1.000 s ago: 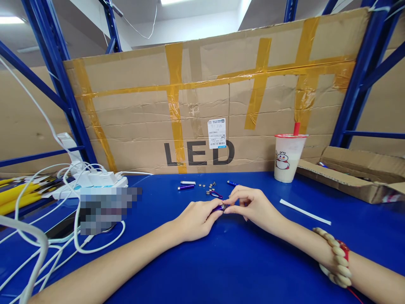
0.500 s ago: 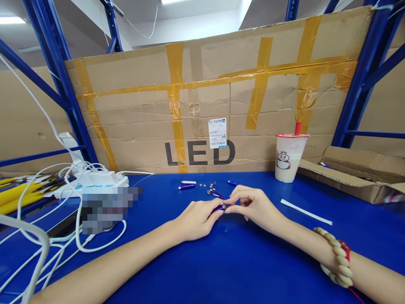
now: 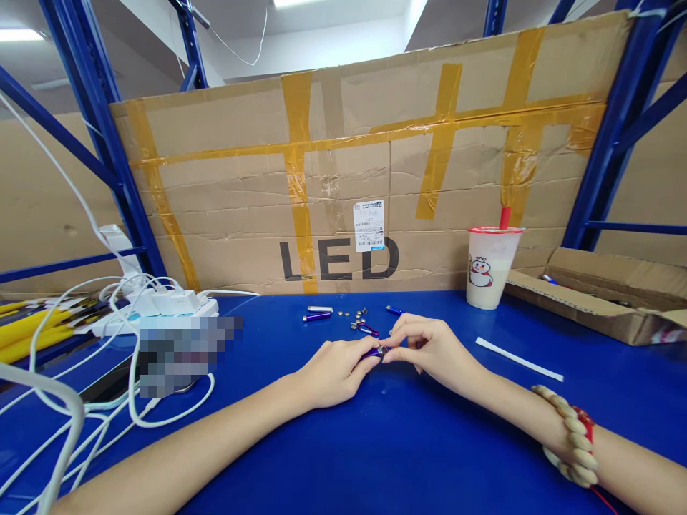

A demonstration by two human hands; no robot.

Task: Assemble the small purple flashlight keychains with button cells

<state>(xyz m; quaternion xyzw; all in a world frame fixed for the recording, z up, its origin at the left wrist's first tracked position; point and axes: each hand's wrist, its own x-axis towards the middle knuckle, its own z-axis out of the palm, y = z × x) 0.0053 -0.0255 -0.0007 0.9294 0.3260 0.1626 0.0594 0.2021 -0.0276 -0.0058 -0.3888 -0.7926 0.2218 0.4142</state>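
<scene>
My left hand [image 3: 340, 372] is closed around a small purple metal tube [image 3: 372, 352], which looks like a mini flashlight body. Its silver end points to the right. Thumb and index finger of my right hand [image 3: 424, 347] are pinched at that end; whether they hold a small part there is hidden. Just beyond the hands lie several small silver button-like discs [image 3: 354, 318] and a purple piece with a loop [image 3: 368, 329]. Another purple tube [image 3: 316, 317] and a silver tube [image 3: 320, 309] rest to the left, and a blue-purple tube [image 3: 395, 310] lies behind my right hand.
A white strip [image 3: 519, 359] lies right of my right hand. Behind it stand a drink cup [image 3: 491, 275] with a red straw and an open cardboard box [image 3: 590, 304]. White cables and a power strip [image 3: 177, 307] crowd the left. A cardboard wall [image 3: 236, 214] closes the back.
Almost nothing differs. The fingertips of my right hand have shifted very slightly at the tube's silver end, while my left hand keeps its hold.
</scene>
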